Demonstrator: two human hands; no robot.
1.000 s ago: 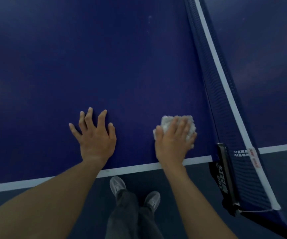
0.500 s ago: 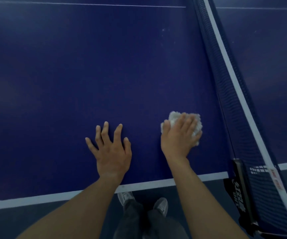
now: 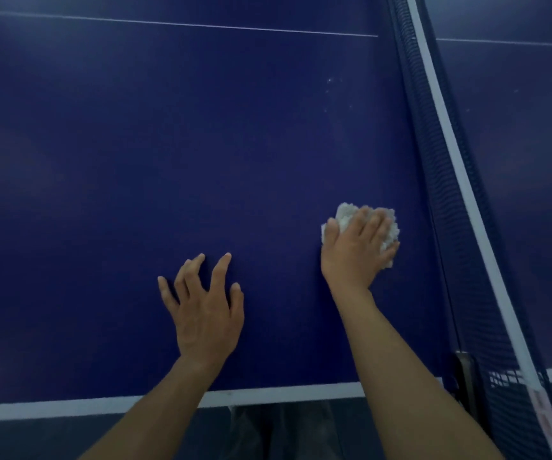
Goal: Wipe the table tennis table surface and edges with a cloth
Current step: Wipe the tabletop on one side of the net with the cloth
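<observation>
The cloth [image 3: 347, 216], a white fluffy wad, lay on the blue table [image 3: 128, 167] right of centre in the frame, well in from the near edge. The right hand [image 3: 355, 252] covered most of it, fingers curled over the top and thumb tucked against its left side, pressing it down onto the surface. The left hand [image 3: 206, 313] lay lower and to the left, well apart from the cloth, holding nothing. Its fingers were spread and bent, with the tips touching the table.

Just right of the cloth, the net [image 3: 433, 161] ran from the top of the frame down to the lower right, its white top band slanting the same way. It closed off that side, and the table's other half showed beyond it. The dark net post [image 3: 465, 376] was clamped at the near edge in the lower right.

A broad white edge line [image 3: 268, 395] crossed the lower frame under both forearms. A thin white centre line [image 3: 168, 23] ran across the top. A few pale specks [image 3: 329, 80] dotted the surface above the cloth, close to the net. Below the table edge were dark floor [image 3: 19, 439] and blurred trouser legs [image 3: 268, 429].
</observation>
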